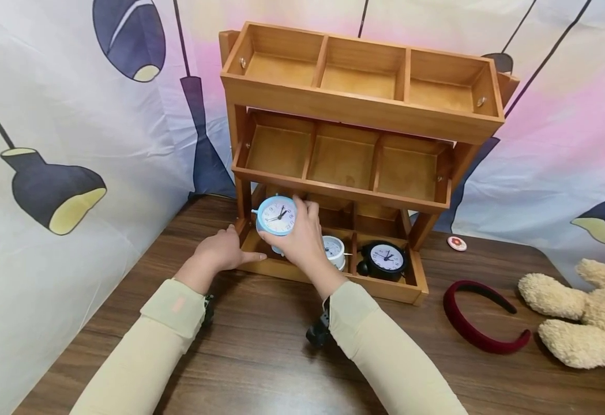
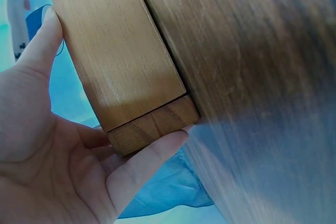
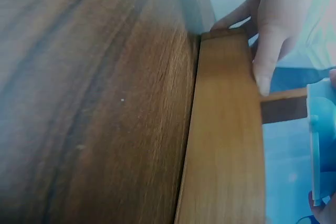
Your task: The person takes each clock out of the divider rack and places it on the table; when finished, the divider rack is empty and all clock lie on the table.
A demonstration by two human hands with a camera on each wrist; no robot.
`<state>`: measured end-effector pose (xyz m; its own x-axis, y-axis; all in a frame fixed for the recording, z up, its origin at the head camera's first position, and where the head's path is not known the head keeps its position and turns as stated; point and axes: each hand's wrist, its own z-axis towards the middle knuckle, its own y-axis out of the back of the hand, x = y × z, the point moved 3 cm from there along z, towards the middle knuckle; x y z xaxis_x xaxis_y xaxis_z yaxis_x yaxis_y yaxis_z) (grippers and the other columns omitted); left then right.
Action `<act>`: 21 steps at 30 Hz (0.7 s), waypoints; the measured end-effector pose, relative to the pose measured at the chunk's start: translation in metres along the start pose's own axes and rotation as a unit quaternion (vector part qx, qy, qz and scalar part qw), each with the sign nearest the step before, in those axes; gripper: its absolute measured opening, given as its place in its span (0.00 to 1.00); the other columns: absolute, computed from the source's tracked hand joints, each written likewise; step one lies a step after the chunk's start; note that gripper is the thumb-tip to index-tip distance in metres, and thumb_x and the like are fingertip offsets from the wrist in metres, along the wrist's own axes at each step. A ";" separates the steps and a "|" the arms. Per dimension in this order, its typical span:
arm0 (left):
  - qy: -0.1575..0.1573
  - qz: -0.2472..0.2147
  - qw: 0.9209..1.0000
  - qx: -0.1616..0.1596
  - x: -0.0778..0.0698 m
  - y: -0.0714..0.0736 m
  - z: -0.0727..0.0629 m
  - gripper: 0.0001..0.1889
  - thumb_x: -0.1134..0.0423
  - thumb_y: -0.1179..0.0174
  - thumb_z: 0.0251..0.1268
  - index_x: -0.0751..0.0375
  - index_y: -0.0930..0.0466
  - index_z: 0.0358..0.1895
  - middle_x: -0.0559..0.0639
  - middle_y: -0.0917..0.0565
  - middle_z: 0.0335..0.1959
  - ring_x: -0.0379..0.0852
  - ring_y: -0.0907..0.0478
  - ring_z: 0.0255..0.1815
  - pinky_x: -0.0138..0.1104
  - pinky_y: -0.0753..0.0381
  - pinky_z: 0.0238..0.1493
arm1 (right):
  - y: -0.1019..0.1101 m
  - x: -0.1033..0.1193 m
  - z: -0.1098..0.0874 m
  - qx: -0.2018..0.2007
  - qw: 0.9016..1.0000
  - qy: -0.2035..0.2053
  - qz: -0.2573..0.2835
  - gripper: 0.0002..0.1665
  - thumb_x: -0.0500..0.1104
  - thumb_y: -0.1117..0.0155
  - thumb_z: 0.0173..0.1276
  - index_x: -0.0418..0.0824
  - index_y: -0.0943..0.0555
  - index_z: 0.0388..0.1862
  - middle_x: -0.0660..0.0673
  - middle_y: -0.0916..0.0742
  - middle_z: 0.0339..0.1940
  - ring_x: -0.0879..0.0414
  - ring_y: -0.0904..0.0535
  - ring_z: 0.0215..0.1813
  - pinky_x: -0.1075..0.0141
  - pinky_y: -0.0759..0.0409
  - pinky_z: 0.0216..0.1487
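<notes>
In the head view my right hand (image 1: 306, 239) grips a light blue alarm clock (image 1: 278, 215) by its sides, its white dial facing up. The clock is above the left compartment of the bottom tier of a wooden shelf (image 1: 359, 109). My left hand (image 1: 216, 252) holds the front left corner of that tier. The left wrist view shows its thumb and fingers around the end of the front board (image 2: 115, 51). At the right edge of the right wrist view, part of the blue clock (image 3: 320, 145) shows. Beyond my right wrist, a white alarm clock (image 1: 334, 251) sits in the middle compartment.
A black alarm clock (image 1: 385, 258) lies in the bottom tier's right compartment. To the right on the table (image 1: 250, 346) are a dark red headband (image 1: 468, 328), a round red-and-white badge (image 1: 457, 243) and a beige plush toy (image 1: 593, 317). A patterned cloth (image 1: 136, 127) hangs behind.
</notes>
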<state>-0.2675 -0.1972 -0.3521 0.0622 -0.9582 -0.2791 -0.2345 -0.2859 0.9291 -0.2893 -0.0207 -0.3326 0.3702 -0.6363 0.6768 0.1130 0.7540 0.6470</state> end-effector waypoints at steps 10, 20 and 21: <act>-0.003 0.010 1.000 0.001 0.003 0.003 0.001 0.54 0.38 0.43 0.67 0.85 0.57 0.73 0.81 0.42 0.70 0.76 0.36 0.67 0.60 0.31 0.62 | 0.021 0.011 -0.034 0.065 0.997 0.047 -0.010 0.62 0.68 0.18 0.40 0.44 0.36 0.69 0.44 0.30 0.58 0.53 0.27 0.50 0.58 0.23 0.49; 0.000 0.014 1.000 0.000 -0.001 0.004 -0.001 0.58 0.33 0.44 0.65 0.86 0.56 0.72 0.81 0.39 0.69 0.75 0.33 0.64 0.59 0.30 0.62 | 0.022 0.009 -0.081 0.185 0.976 0.109 -0.026 0.59 0.64 0.16 0.40 0.42 0.33 0.66 0.49 0.23 0.53 0.56 0.27 0.53 0.59 0.25 0.55; 0.000 0.014 1.000 0.000 -0.001 0.004 -0.001 0.60 0.31 0.44 0.63 0.86 0.56 0.72 0.81 0.39 0.69 0.75 0.33 0.64 0.59 0.30 0.61 | 0.021 0.007 -0.084 0.196 0.974 0.114 -0.030 0.59 0.63 0.16 0.41 0.41 0.33 0.67 0.49 0.23 0.53 0.56 0.27 0.53 0.59 0.25 0.55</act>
<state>-0.2674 -0.1971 -0.3481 0.0555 -0.9657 -0.2535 -0.2365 -0.2594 0.9364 -0.2065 0.0044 -0.3439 0.5735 -0.5916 0.5666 -0.2023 0.5680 0.7978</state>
